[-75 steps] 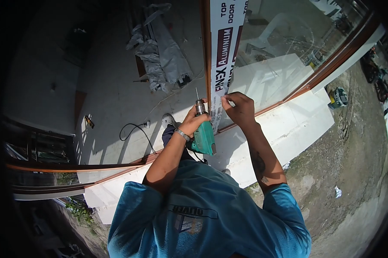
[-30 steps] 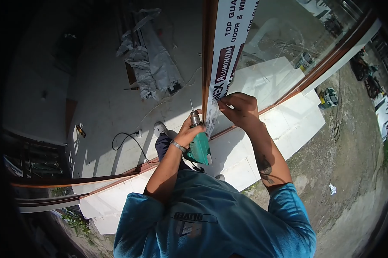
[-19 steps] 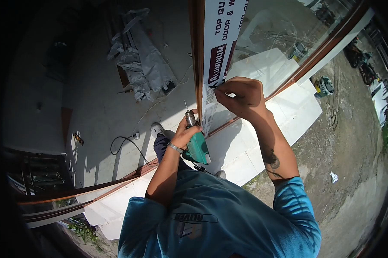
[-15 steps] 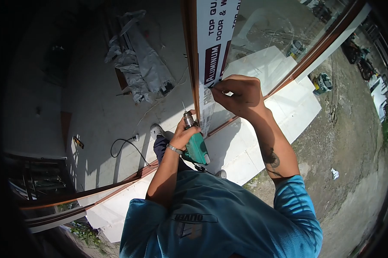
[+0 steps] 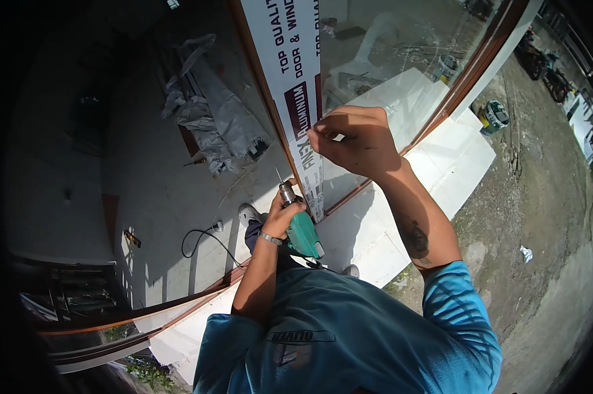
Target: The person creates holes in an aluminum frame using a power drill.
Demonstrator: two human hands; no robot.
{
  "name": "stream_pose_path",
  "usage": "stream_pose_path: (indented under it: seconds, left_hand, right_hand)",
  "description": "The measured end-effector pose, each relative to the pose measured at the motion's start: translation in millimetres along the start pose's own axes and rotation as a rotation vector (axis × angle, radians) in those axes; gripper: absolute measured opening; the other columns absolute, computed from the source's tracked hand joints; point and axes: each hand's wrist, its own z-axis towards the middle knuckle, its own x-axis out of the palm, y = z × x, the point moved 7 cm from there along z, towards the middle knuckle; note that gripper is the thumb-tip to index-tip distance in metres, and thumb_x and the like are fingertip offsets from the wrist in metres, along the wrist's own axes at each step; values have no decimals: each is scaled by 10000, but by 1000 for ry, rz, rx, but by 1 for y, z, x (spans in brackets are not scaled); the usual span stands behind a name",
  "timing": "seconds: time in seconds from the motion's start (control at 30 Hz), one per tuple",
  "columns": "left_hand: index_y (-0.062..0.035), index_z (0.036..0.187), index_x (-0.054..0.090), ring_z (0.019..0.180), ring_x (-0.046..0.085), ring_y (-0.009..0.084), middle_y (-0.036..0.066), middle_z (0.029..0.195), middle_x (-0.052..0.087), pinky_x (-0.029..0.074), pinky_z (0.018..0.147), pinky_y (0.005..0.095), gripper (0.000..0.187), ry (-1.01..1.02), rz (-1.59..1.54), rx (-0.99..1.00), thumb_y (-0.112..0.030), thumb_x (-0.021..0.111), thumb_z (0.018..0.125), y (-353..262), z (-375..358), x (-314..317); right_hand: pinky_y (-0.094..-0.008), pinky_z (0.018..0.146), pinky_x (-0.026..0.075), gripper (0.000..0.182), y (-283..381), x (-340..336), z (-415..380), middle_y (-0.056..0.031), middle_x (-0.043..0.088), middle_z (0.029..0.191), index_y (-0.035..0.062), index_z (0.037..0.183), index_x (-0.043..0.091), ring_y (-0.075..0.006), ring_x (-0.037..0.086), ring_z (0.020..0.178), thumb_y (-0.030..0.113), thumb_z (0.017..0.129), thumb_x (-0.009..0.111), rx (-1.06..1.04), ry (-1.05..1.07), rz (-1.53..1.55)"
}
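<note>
Clearly, in the head view, the left forearm reaches forward with the left hand (image 5: 283,218) wrapped around the front of a green drill (image 5: 303,235), firmly gripping it just behind the chuck (image 5: 286,192). The bit (image 5: 278,175) points away from the body, beside the lower end of an upright post (image 5: 278,118). The right arm is raised higher and bent in at the wrist; the right hand (image 5: 361,141) has its fingers curled, thumb and forefinger brought together at the post's printed white film (image 5: 270,46). Whether they pinch the film, or anything else, cannot be told.

Counted, there are two hands, one drill with one bit, one post beside the hands and one bracelet (image 5: 270,238), on the left wrist. One green bucket (image 5: 495,117) stands outdoors, and another bucket shape shows in the glass pane (image 5: 408,39).

Around these, the pane lies to the right of the post, above a white ledge (image 5: 382,246). A wrapped bundle (image 5: 221,111) lies on the indoor floor beyond the drill. A black cable (image 5: 190,241) curves over the floor, and a small tool (image 5: 132,238) lies farther left. A crumpled scrap (image 5: 526,254) sits on the ground outside. The post stands between the right hand and the bundle; the left hand hides part of the drill.
</note>
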Motion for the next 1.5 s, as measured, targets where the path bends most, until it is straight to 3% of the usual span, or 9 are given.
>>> stream_pose_path:
  seconds: [0.2, 0.37, 0.7, 0.9, 0.97, 1.17, 1.3, 1.43, 1.5]
  left_hand:
    - [-94, 1416, 395, 691, 612, 162, 48, 822, 578, 507, 610, 314, 672, -32, 7, -6, -4, 633, 793, 7, 4, -5]
    - [-111, 1420, 391, 689, 609, 160, 44, 816, 579, 504, 604, 314, 675, -44, -2, -32, -9, 635, 798, 3, 1, -1]
    - [-93, 1418, 396, 719, 602, 149, 41, 829, 584, 499, 637, 303, 676, -4, 43, 7, -37, 646, 793, 6, 3, -6]
    - [-94, 1420, 399, 720, 599, 153, 47, 850, 584, 499, 646, 311, 682, -14, 64, 13, -74, 659, 790, 8, 3, -8]
    - [-97, 1419, 402, 720, 600, 155, 51, 856, 585, 501, 649, 314, 683, -19, 59, 14, -81, 662, 788, 9, 4, -8]
    - [-99, 1390, 441, 747, 584, 150, 52, 897, 571, 499, 656, 317, 660, -31, 80, 36, -96, 680, 775, 6, 3, -8]
    - [-127, 1411, 422, 741, 592, 143, 23, 844, 541, 562, 699, 334, 677, -32, 159, 41, -76, 668, 782, 4, 5, -8]
    - [-130, 1393, 435, 743, 599, 150, 35, 852, 550, 563, 680, 341, 666, -40, 144, 15, -82, 680, 775, 6, 3, -7]
    - [-128, 1382, 454, 754, 583, 144, 36, 883, 553, 526, 679, 322, 648, -47, 144, 21, -97, 684, 777, 5, 2, -6]
  right_hand:
    - [-274, 527, 515, 126, -3, -3, -1, -85, 678, 693, 9, 725, 675, -181, 667, 596, 39, 727, 797, 70, -11, 28]
    - [-275, 545, 514, 122, -3, -1, 3, -94, 669, 653, -6, 730, 698, -193, 659, 573, 82, 756, 778, 284, 35, -21]
    - [-277, 592, 531, 94, -3, 4, 3, -112, 683, 687, -10, 785, 695, -175, 694, 631, 41, 761, 770, 286, 152, -2]
    - [-265, 569, 513, 121, -16, 17, -27, -107, 672, 685, -29, 782, 678, -155, 664, 610, 39, 777, 778, 283, 74, 54]
    - [-301, 573, 519, 120, -22, 21, -36, -104, 669, 691, 6, 747, 665, -238, 683, 622, 88, 768, 749, 348, 71, 27]
    - [-319, 562, 515, 150, -48, 47, -82, -122, 654, 687, 9, 733, 657, -255, 658, 601, 103, 771, 767, 474, 130, 0]
    - [-336, 549, 517, 165, -56, 59, -107, -140, 646, 671, -6, 717, 651, -271, 659, 594, 97, 767, 769, 399, 32, 15]
    - [-335, 550, 519, 162, -58, 63, -114, -138, 646, 666, -7, 724, 653, -270, 664, 597, 94, 766, 773, 352, 37, 32]
    - [-293, 579, 532, 146, -60, 65, -118, -135, 657, 673, -46, 754, 666, -196, 663, 594, 52, 762, 773, 361, 65, 37]
